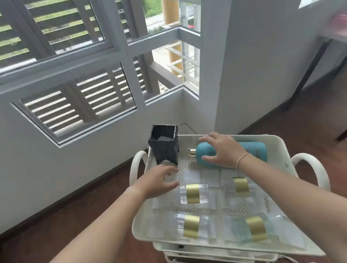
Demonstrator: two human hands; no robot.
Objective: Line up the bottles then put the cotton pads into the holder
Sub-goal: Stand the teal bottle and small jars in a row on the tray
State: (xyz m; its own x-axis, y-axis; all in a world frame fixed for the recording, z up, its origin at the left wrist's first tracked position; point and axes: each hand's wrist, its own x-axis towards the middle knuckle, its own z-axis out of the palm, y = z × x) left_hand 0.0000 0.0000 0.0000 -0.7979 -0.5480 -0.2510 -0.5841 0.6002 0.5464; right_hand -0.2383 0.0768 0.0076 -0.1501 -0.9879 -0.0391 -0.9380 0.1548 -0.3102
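Observation:
A white cart tray (276, 139) with a perforated floor holds everything. A teal bottle (254, 150) with a gold cap (191, 152) lies on its side at the back. My right hand (221, 149) arches over it, fingers spread, thumb at its near side. A black square holder (164, 147) stands upright in the back left corner. Just in front of it hovers my left hand (158, 183), fingers loosely apart and holding nothing. Several clear gold-banded items lie flat, such as one in the middle (193, 193) and one at the front (256, 228). Pale square pads seem to lie among them.
The cart has rounded white handles at the left (135, 165) and right (313, 166) and a lower shelf beneath. It stands in a corner under louvred windows, with white walls behind. A dark-legged table (340, 34) stands at the far right on the wood floor.

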